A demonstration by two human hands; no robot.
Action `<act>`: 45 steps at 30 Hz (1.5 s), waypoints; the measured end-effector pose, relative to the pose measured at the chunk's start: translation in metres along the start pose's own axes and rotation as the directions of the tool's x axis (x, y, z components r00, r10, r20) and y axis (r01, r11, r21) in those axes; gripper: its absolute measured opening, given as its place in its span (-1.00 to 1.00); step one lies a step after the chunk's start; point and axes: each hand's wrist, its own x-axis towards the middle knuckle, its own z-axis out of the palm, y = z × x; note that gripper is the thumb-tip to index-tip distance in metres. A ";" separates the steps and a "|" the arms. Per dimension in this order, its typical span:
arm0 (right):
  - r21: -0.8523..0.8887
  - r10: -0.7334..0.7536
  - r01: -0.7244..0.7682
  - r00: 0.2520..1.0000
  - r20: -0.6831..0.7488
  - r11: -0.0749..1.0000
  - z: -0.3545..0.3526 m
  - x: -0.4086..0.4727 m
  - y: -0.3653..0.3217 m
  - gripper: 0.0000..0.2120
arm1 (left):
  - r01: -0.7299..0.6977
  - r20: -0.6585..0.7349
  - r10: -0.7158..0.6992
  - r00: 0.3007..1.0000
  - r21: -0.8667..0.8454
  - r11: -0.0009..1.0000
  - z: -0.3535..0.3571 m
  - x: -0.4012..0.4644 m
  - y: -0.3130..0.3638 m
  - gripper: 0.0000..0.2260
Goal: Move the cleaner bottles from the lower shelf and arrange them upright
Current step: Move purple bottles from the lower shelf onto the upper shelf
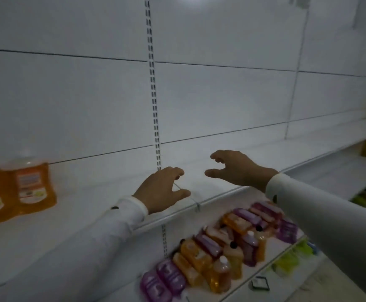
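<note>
White sleeves [103, 240] are seen nearest the camera, one on each forearm, reaching forward over the upper shelf [210, 184]. Both hands are held above that shelf with nothing in them: the left hand [162, 190] has its grip apart, thumb and fingers curved loosely, and the right hand [238, 168] is likewise spread, thumb well clear of the bent fingers.

No bottle is held, so the step in hand is judged to be a reach back down for the next one. It is best done by lowering the hands past the shelf edge to the lower shelf [271, 271], where a bottle should be taken around its body rather than by the cap, lifted clear of its neighbours, turned cap-up and set down flat on its base just beside the two already standing. A firm grasp is advised, since smooth plastic filled with liquid is likely to be heavy and slippery.

Most of the cleaner bottles [210, 258] are found on the lower shelf, packed close together in a row, many lying on their sides and a few standing with caps up. They are flattish plastic bottles, some orange and some purple, with pale labels; cap details are blurred. Two orange bottles [20, 188] are set upright on the upper shelf at far left, touching each other, well apart from the hands.
</note>
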 end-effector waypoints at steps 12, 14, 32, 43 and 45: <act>0.036 0.270 -0.274 0.959 0.085 0.961 0.024 -0.125 0.224 -0.49 | -0.070 0.310 0.122 0.943 -0.175 0.982 0.215 0.045 0.144 -0.75; 0.088 0.274 -0.286 0.953 0.131 0.954 0.042 -0.131 0.250 -0.56 | -0.021 0.350 0.092 0.932 -0.200 0.980 0.249 0.053 0.142 -0.76; 0.006 0.286 -0.336 0.812 0.509 0.942 0.182 0.000 0.461 -0.44 | 0.353 0.491 -0.186 0.851 -0.274 0.894 0.445 0.180 0.062 -0.82; 0.049 0.131 -0.163 0.910 0.394 0.985 0.192 0.072 0.585 -0.67 | 0.606 0.464 -0.521 0.717 -0.045 0.794 0.502 0.216 0.079 -0.70; 0.037 0.119 -0.144 0.916 0.383 0.989 0.185 0.079 0.610 -0.68 | 0.650 0.441 -0.575 0.689 -0.025 0.759 0.510 0.215 0.085 -0.66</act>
